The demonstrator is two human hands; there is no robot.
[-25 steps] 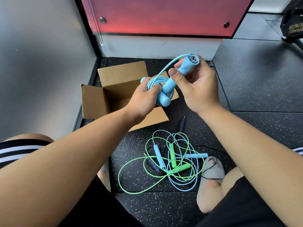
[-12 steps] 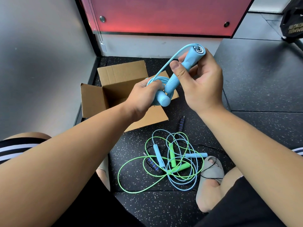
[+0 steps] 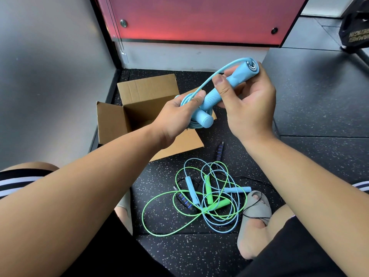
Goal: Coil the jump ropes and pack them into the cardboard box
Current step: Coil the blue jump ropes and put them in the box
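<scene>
Head view: both hands on a light-blue jump rope over the box

Left hand [image 3: 175,114] has its fingers curled round the coiled cord [image 3: 186,97] and lower handle [image 3: 203,119]. Right hand [image 3: 249,102] pinches the upper handle [image 3: 231,82], thumb on top; cord arcs from its cap end down to the coil. Rope is held above the open cardboard box [image 3: 110,122], by its right flap. On the floor nearer the person is a tangle: green jump rope [image 3: 208,194], second light-blue rope [image 3: 191,188], black rope [image 3: 185,201].

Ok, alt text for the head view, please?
The left hand grips a coiled light blue jump rope near an open cardboard box, while the right hand holds its upper handle. Green, blue and black ropes lie tangled on the floor.
</scene>
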